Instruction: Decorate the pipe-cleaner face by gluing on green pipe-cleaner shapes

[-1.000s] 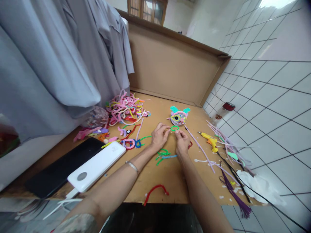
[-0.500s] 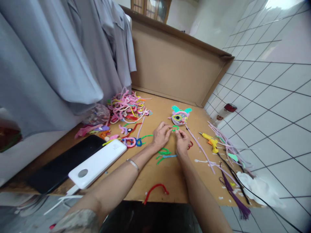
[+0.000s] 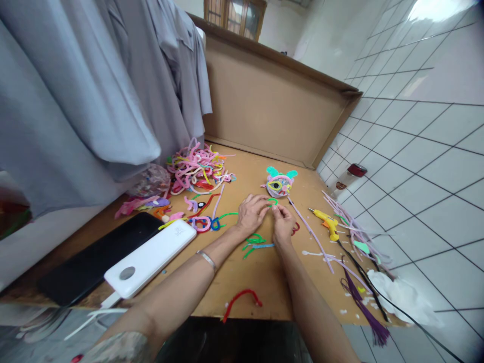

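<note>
Both hands meet around a small bent green pipe cleaner (image 3: 273,201) near the middle of the table. My left hand (image 3: 252,212) has its fingers closed at the left end of the curve. Thumb and fingers of my right hand (image 3: 283,221) pinch its right end. Just beyond stands a round craft lion-dance-like head (image 3: 279,185) with green ears and a yellow-rimmed eye. Below my hands lie more green pipe cleaners (image 3: 255,239) and a light blue piece (image 3: 263,246). A dark red curl (image 3: 295,228) shows beside my right hand.
A pile of pink and yellow pipe cleaners (image 3: 194,164) lies back left. Nearer are a white power bank (image 3: 151,258) and a black phone-like slab (image 3: 94,257). At right sit a yellow glue gun (image 3: 325,222), a purple tassel (image 3: 361,307) and a red pipe cleaner (image 3: 242,301) in front.
The hands hold nearly the same pose around the green pipe cleaner, its curve slightly shifted. The camera view has moved a little; other things stay put.
</note>
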The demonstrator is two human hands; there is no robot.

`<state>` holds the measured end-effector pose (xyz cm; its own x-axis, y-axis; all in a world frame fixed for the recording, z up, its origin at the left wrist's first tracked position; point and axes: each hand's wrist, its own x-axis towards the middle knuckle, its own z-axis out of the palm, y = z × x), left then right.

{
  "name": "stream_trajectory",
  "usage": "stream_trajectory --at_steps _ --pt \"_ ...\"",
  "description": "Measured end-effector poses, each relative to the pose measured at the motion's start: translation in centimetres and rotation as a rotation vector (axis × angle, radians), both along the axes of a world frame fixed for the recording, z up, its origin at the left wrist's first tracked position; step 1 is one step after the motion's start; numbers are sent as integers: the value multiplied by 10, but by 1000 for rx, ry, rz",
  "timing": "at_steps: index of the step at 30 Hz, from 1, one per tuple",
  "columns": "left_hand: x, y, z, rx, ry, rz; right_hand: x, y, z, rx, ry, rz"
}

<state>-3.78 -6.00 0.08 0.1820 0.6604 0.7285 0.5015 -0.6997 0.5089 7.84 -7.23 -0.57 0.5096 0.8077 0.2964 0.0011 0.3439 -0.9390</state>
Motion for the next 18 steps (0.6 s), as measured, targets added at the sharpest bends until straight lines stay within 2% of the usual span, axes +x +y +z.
stream_trajectory --at_steps 7,13,18 --pt "-1 0 1 -12 -11 -23 -2 -2 1 -18 65 47" --pt "0 2 -1 46 -35 -39 -3 -3 5 -34 86 87" --pt "0 4 -3 11 -55 -30 -4 -5 9 -27 87 132"
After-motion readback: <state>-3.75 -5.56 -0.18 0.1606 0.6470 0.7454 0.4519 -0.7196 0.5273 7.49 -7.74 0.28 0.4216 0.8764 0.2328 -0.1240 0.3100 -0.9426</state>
